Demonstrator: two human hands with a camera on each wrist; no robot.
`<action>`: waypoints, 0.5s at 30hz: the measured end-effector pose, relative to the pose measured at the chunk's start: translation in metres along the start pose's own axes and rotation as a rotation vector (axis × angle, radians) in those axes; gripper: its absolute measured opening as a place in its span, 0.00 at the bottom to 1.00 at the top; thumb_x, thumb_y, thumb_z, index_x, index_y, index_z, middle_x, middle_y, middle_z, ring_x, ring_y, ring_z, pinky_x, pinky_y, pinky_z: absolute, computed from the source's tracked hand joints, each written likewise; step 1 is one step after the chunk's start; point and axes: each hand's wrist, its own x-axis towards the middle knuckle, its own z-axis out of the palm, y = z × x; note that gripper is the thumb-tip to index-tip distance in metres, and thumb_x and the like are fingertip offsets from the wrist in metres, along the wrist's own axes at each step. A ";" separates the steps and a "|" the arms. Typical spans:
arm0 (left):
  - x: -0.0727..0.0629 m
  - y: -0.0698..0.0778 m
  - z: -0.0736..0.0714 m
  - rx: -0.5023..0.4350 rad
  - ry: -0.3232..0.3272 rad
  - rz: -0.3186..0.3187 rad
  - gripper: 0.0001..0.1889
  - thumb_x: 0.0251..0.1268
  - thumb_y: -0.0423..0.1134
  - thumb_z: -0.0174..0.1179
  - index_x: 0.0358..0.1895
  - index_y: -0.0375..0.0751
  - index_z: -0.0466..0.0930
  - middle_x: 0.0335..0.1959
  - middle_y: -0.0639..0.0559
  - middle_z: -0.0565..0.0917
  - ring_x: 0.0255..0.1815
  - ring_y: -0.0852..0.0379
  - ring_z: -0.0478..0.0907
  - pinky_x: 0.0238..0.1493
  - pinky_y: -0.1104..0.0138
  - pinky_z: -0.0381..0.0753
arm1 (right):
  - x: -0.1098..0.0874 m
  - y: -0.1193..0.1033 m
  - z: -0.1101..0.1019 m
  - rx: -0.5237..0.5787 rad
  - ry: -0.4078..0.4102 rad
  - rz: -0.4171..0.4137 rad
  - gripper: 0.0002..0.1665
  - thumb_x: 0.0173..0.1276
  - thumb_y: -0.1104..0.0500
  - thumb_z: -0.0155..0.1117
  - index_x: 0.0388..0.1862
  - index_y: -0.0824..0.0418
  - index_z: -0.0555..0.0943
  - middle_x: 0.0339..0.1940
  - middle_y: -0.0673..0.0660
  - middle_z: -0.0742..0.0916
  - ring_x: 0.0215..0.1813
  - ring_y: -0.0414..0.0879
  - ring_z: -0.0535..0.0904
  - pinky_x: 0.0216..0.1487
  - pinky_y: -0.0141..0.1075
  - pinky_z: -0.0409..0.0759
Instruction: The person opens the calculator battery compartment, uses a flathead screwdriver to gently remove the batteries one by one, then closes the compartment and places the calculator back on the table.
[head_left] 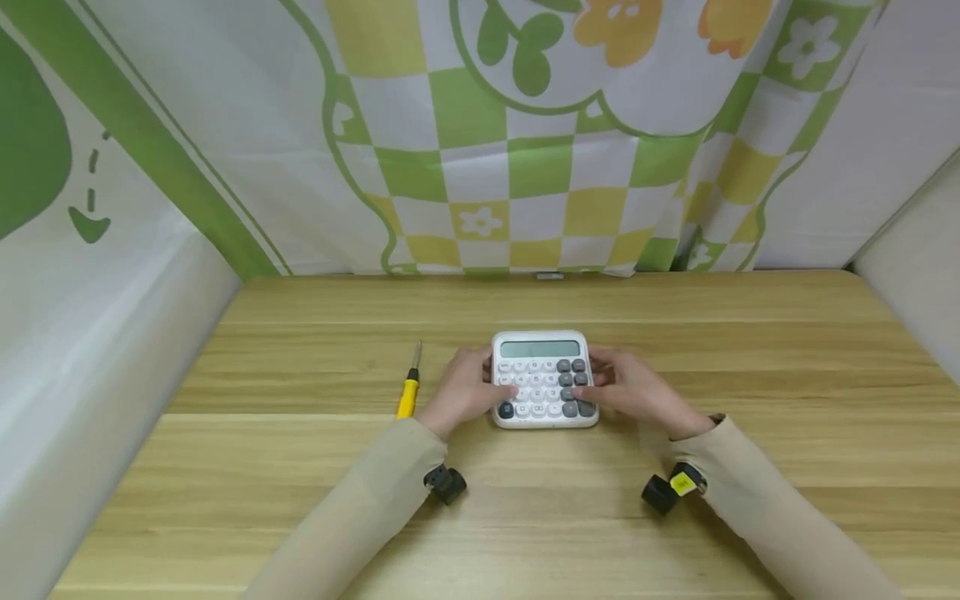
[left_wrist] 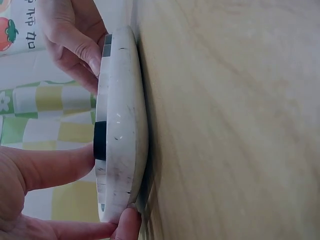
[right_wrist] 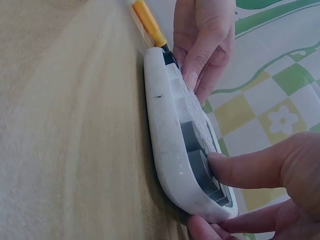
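A white calculator (head_left: 537,383) with white, grey and black keys lies face up on the wooden table. Its display is blank. My left hand (head_left: 467,387) grips the calculator's left side, thumb over the keys and fingers at the edge. On the opposite side my right hand (head_left: 633,387) holds it the same way, its thumb on the grey keys. In the left wrist view the calculator's scuffed side (left_wrist: 122,125) shows, with fingertips tucked by the lower edge. The right wrist view shows the right thumb (right_wrist: 250,167) pressed against a grey key.
A screwdriver (head_left: 409,392) with a yellow handle lies left of the calculator, close to the left forearm. Behind the table (head_left: 750,350) hangs a green, yellow and white checkered curtain (head_left: 540,167). A small grey object (head_left: 550,275) sits at the back edge.
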 end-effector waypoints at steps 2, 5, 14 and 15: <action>0.001 0.000 0.000 -0.004 -0.002 0.003 0.17 0.55 0.32 0.68 0.48 0.35 0.78 0.39 0.42 0.80 0.40 0.53 0.75 0.40 0.67 0.78 | 0.000 0.000 0.000 0.014 -0.006 -0.004 0.36 0.62 0.60 0.67 0.64 0.77 0.67 0.41 0.62 0.84 0.41 0.49 0.79 0.36 0.32 0.78; 0.001 -0.001 0.000 -0.012 -0.004 0.005 0.16 0.55 0.32 0.67 0.48 0.35 0.79 0.38 0.43 0.81 0.38 0.53 0.76 0.38 0.68 0.78 | 0.000 0.001 0.000 0.040 -0.011 0.002 0.36 0.62 0.61 0.67 0.65 0.77 0.67 0.42 0.63 0.84 0.42 0.49 0.79 0.36 0.32 0.78; 0.001 -0.003 0.001 -0.017 -0.004 0.007 0.18 0.57 0.33 0.66 0.52 0.36 0.79 0.40 0.42 0.80 0.40 0.52 0.76 0.39 0.67 0.79 | 0.001 0.003 0.001 0.058 0.000 0.033 0.38 0.62 0.60 0.67 0.66 0.77 0.65 0.44 0.63 0.83 0.43 0.50 0.78 0.37 0.33 0.77; 0.000 -0.003 0.001 -0.016 -0.004 0.005 0.18 0.57 0.33 0.66 0.52 0.36 0.78 0.40 0.42 0.79 0.41 0.52 0.76 0.39 0.66 0.79 | 0.001 0.003 0.001 0.055 0.001 0.034 0.38 0.62 0.60 0.68 0.66 0.77 0.65 0.44 0.64 0.83 0.43 0.50 0.78 0.37 0.33 0.77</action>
